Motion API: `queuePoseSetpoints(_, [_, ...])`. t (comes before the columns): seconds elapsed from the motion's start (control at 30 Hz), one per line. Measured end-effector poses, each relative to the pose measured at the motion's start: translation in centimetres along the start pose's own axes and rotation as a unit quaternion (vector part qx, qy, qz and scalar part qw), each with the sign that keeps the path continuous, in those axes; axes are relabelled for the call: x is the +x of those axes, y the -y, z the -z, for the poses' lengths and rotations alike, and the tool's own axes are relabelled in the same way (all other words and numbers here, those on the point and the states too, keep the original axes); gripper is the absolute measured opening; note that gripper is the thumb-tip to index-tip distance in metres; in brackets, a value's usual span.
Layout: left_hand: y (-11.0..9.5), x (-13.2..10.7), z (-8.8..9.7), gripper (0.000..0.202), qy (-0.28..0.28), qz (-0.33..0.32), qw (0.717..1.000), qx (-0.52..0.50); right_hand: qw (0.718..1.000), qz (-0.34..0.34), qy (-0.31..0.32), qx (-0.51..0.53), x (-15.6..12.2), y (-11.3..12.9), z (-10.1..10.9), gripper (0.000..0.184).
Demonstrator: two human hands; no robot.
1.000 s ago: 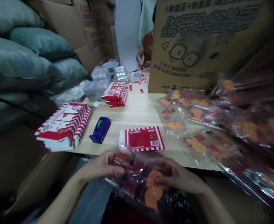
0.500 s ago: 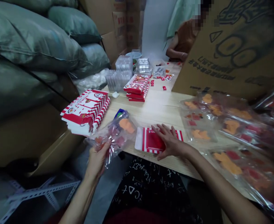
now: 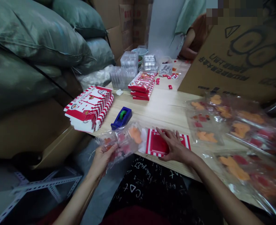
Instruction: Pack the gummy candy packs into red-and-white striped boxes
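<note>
Packet of clear plastic (image 3: pixel 124 139) — left hand (image 3: pixel 103 158) pinching it — points lengthwise at the flat red-and-white card sleeve (image 3: pixel 155 143) under the spread right hand (image 3: pixel 175 147).

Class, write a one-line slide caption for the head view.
At a wooden table, the left hand holds a clear packet while the right hand lies spread over a red carton.

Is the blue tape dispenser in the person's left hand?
No, the left hand holds a clear packet; the tape dispenser rests on the table.
</note>
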State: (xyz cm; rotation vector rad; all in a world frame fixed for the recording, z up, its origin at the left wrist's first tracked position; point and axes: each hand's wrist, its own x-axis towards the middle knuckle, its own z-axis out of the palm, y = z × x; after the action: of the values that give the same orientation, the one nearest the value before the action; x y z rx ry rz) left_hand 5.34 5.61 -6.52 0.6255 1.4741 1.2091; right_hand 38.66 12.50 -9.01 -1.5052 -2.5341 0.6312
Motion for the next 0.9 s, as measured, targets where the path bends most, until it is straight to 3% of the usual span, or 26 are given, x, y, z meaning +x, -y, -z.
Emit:
queuePoseSetpoints(0.13, [-0.2, 0.0, 0.9, 0.04, 0.056, 0.036, 0.997, 0.031, 1.0, 0.001, -0.008, -0.004, -0.5, -0.5, -0.1, 0.133])
queuePoseSetpoints(0.33, [-1.5, 0.6, -0.1, 0.048, -0.017, -0.044, 0.999, -0.025, 1.0, 0.005, 0.0, 0.006, -0.7, -0.6, 0.3, 0.13])
queuePoseSetpoints(0.4, [-1.3, 0.7, -0.5, 0.047, -0.008, -0.039, 0.999, -0.015, 1.0, 0.0, 0.003, 0.012, -0.7, -0.5, 0.3, 0.128])
queuePoseSetpoints(0.6, [-0.4, 0.9, -0.4, 0.041, 0.118, 0.086, 0.988, 0.048, 1.0, 0.015, 0.003, 0.023, -0.9, -0.8, 0.0, 0.13])
queuePoseSetpoints(0.9, [-3.1, 3.4, -0.5, 0.024, 0.263, 0.069, 0.944, 0.188, 0.999, 0.046, 0.006, 0.021, -1.4, -1.0, -0.3, 0.137])
